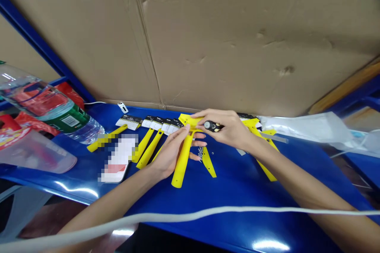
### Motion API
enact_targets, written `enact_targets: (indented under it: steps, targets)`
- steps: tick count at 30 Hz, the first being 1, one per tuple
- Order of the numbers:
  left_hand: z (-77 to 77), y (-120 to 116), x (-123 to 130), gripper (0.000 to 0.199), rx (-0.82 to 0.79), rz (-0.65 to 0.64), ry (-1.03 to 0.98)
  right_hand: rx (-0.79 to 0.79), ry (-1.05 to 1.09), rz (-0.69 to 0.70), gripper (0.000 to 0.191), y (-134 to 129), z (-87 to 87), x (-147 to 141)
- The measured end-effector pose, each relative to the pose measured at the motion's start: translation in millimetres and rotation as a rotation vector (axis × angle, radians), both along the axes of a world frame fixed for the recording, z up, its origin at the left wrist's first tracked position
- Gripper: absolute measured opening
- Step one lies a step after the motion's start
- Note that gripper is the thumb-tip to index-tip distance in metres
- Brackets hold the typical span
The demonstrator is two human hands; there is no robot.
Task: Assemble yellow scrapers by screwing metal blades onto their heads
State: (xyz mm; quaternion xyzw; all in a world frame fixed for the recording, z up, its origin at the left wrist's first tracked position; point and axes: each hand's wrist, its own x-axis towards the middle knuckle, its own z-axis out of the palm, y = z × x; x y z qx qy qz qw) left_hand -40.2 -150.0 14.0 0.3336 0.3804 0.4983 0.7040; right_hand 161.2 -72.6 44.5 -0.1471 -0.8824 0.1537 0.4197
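**"What's the left hand (170,152) doing?"**

"It's closed around a yellow plastic T-shaped piece (182,158). The thumb lies on top near the crossbar, and the fingers curl behind the stem, so the piece sits right in the hand. The long stem points down toward the person, over a blue counter (225,178)."

**"And the right hand (228,128)?"**

"It's clenched on a black-handled screwdriver (212,126), held level, with the shaft end aimed at the crossbar. The fingers hide exactly where it meets the yellow plastic, so I can't tell whether it's touching."

**"What's close by?"**

"Just beside the left hand's fingers, small metal fasteners (200,153) lie on the counter, with a tiny ring (212,153) near them. Other yellow handles (150,149) lie to the left, and printed cards with black tops (162,125) line the far edge against a cardboard wall (222,35)."

**"Anything further out?"**

"A clear plastic water bottle (71,122) lies on its side at the left, near a pixelated white object (118,158). A clear plastic bag (303,128) sits at the right, and a pale cable (178,215) crosses the bottom of the view."
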Motion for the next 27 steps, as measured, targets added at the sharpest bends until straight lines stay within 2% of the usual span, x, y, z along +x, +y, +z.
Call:
enact_targets:
  steps: [4,9,13,16,19,21,23,25,27]
  targets:
    - [-5.5,3,-2,0.032,0.055,0.039,-0.002,-0.018,0.011,0.043,0.019,-1,-6.9,-6]
    - [-8.2,5,-2,0.033,0.086,0.060,0.034,-0.003,-0.028,0.063,0.027,-2,-7.9,-6]
    - [-9.5,5,-2,0.037,0.172,0.083,0.047,-0.011,-0.074,0.061,0.029,-8,-6.0,-7]
    - [-8.9,4,-3,0.037,0.218,0.114,0.080,-0.114,0.006,-0.004,0.024,-12,2.6,-7]
    - [-6.6,1,-3,0.035,0.287,0.160,0.126,-0.236,0.044,-0.199,0.018,-5,13.4,0]
    - [-5.0,-1,-3,0.033,0.340,0.182,0.146,-0.322,-0.094,-0.323,0.020,7,15.3,10]
    - [-3.9,-3,-3,0.032,0.380,0.197,0.161,-0.390,-0.346,-0.393,0.020,23,9.8,20]
    - [-3.4,-3,-3,0.032,0.399,0.203,0.177,-0.313,-0.598,-0.462,0.021,38,-2.5,29]
    - [-3.3,-3,-2,0.032,0.403,0.203,0.195,-0.327,-0.685,-0.471,0.029,50,-17.4,35]
